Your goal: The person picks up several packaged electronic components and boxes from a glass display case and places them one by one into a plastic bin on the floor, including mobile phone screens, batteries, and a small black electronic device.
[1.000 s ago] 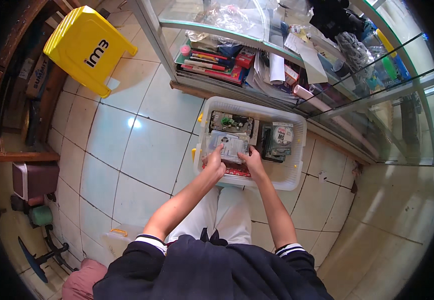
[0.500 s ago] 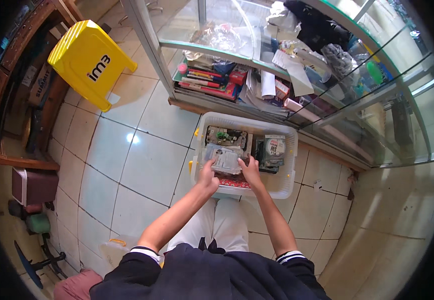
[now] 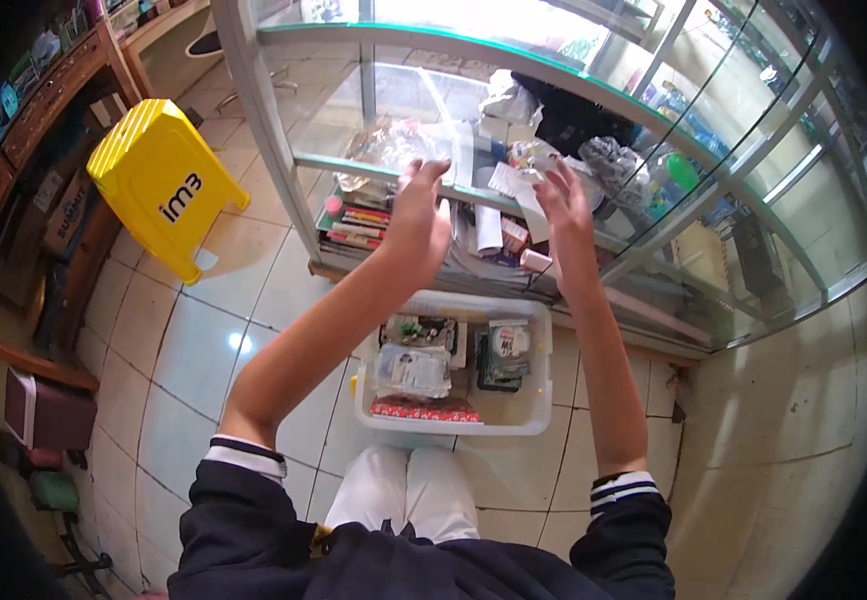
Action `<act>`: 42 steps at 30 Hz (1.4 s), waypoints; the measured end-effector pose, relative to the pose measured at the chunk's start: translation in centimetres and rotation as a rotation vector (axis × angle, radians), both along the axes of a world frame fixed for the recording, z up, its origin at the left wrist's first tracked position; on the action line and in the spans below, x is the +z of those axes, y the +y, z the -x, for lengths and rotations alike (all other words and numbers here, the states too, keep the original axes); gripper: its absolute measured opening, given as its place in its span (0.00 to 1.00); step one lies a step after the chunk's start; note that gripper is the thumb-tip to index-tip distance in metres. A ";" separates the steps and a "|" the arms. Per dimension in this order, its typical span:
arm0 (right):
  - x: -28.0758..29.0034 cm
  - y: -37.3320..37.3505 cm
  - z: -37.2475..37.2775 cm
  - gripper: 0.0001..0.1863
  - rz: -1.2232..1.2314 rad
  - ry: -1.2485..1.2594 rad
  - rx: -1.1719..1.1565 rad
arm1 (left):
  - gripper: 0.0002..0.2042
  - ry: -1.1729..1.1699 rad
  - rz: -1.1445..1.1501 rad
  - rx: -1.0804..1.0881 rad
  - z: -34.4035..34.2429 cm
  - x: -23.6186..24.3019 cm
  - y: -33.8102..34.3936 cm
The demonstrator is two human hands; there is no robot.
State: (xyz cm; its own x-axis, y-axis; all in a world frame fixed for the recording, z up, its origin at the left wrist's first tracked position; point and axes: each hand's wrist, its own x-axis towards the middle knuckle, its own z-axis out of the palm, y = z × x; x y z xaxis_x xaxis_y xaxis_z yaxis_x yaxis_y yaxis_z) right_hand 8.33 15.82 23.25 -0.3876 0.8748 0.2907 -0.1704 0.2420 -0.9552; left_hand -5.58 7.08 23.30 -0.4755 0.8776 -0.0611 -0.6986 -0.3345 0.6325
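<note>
Both my hands are raised in front of a glass cabinet (image 3: 274, 160), holding nothing. My left hand (image 3: 420, 218) is nearest the cabinet's lower shelf, fingers extended and bent slightly forward. To its right, my right hand (image 3: 566, 215) has its fingers apart in front of papers and crumpled plastic. Below them a translucent white plastic bin (image 3: 536, 427) stands on the floor. Inside lie a clear plastic packet (image 3: 414, 372), a circuit board with green parts (image 3: 417, 331), a red patterned strip (image 3: 424, 410) and a packet with a round white label (image 3: 508, 345).
Through the glass show colored boxes (image 3: 362, 222), a rolled white paper (image 3: 489, 232), crumpled grey plastic (image 3: 614, 165) and a green round item (image 3: 683, 172). A yellow plastic stool (image 3: 164, 200) stands left on the tiles. Further left are a wooden shelf (image 3: 29, 350) and a maroon box (image 3: 59, 412).
My hands have let go of the clear plastic packet, leaving it in the bin, and have risen forward toward the cabinet. The view has tilted up, showing more of the cabinet.
</note>
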 end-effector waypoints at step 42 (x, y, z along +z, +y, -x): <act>-5.8 -11.7 -2.4 0.13 0.413 0.194 0.136 | 0.22 0.616 0.178 0.002 -0.9 -7.2 -8.9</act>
State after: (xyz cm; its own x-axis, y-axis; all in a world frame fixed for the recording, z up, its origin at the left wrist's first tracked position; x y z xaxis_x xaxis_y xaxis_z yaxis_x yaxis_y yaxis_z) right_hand 10.77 4.09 17.48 -0.4795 0.8775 0.0077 -0.3590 -0.1881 -0.9142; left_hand -4.70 -1.82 16.15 -0.4715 0.8784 0.0787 -0.1893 -0.1880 0.9637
